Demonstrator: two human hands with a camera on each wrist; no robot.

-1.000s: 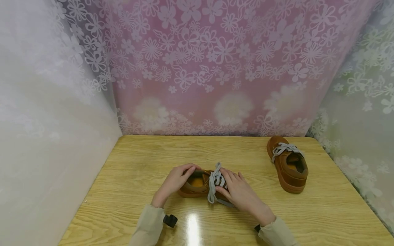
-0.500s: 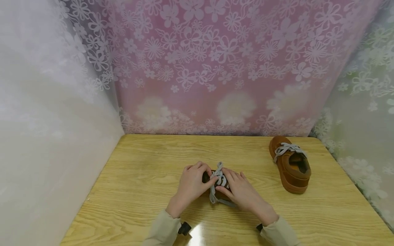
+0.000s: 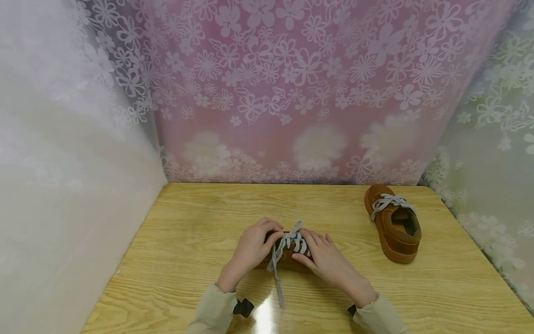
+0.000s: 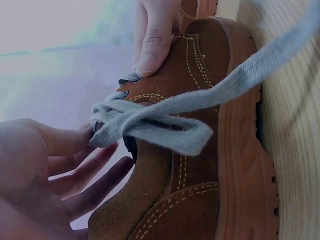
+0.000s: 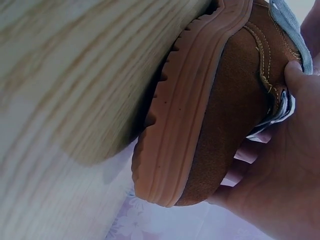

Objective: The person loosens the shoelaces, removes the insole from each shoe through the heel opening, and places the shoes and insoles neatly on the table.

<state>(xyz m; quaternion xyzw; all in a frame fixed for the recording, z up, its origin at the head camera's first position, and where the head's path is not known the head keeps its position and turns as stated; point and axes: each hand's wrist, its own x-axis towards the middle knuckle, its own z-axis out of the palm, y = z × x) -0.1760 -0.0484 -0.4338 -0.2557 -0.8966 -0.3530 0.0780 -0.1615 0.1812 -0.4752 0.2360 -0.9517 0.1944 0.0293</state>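
Note:
A brown shoe (image 3: 289, 260) with a reddish rubber sole lies on the table, toe to the right. Its grey shoelace (image 4: 175, 135) is tied in a bow; one loop and a loose end hang over the near side. My left hand (image 3: 250, 246) is at the shoe's opening, thumb and finger pinching the lace near the knot, while its other fingers reach along the far side. My right hand (image 3: 329, 262) grips the front of the shoe, thumb on the near side by the eyelets and fingers over the far side. Part of the heel is hidden behind the left hand.
The matching brown shoe (image 3: 392, 225), with a tied grey lace, stands at the back right of the wooden table (image 3: 200, 208). A pink floral curtain (image 3: 267, 93) hangs behind the table, and pale sheets flank both sides.
My left hand moved from the heel to the laces, then slightly back left. The bow's loop and loose end have swung left, now hanging over the near side. The right hand kept its grip.

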